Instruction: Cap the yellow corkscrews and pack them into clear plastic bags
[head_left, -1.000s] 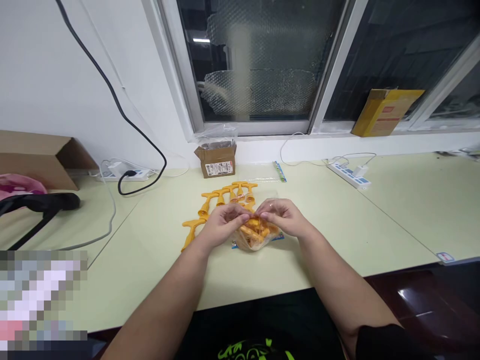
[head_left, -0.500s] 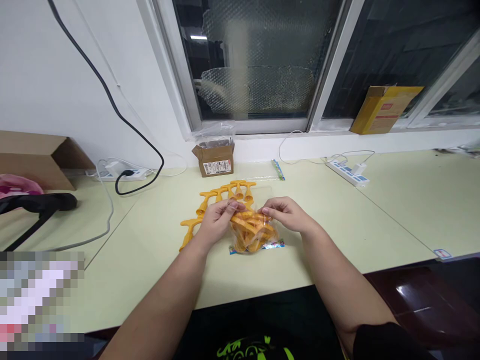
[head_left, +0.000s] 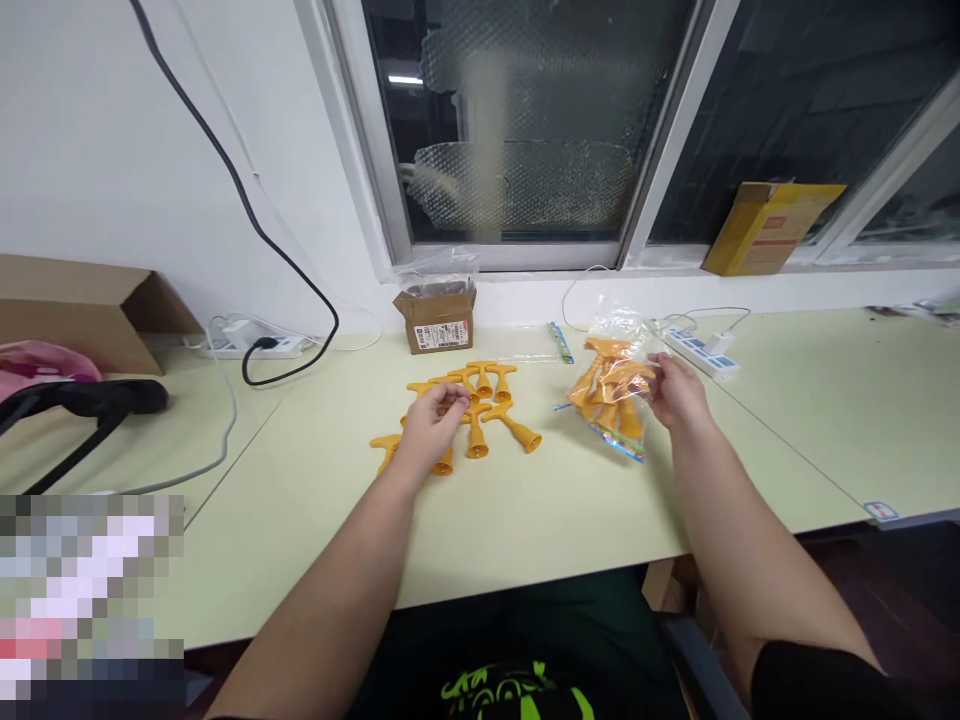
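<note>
A clear plastic bag (head_left: 609, 390) filled with orange plastic pieces is held up off the desk at the centre right, gripped by my right hand (head_left: 677, 390) at its right side. Several loose orange T-shaped pieces (head_left: 489, 405) lie in a cluster on the pale green desk (head_left: 525, 510). My left hand (head_left: 431, 428) rests over the left part of that cluster, fingers curled down onto the pieces; whether it grips one I cannot tell.
A small brown carton (head_left: 437, 318) stands behind the pieces by the window. Two white power strips (head_left: 259, 347) (head_left: 701, 350) lie at the back. A cardboard box (head_left: 82, 310) and a black chair arm (head_left: 82, 402) are at the left, a yellow box (head_left: 765, 226) on the sill.
Both hands were together on the bag at the desk's middle. My right hand has carried the bag up and to the right; my left hand let go and dropped onto the loose pieces.
</note>
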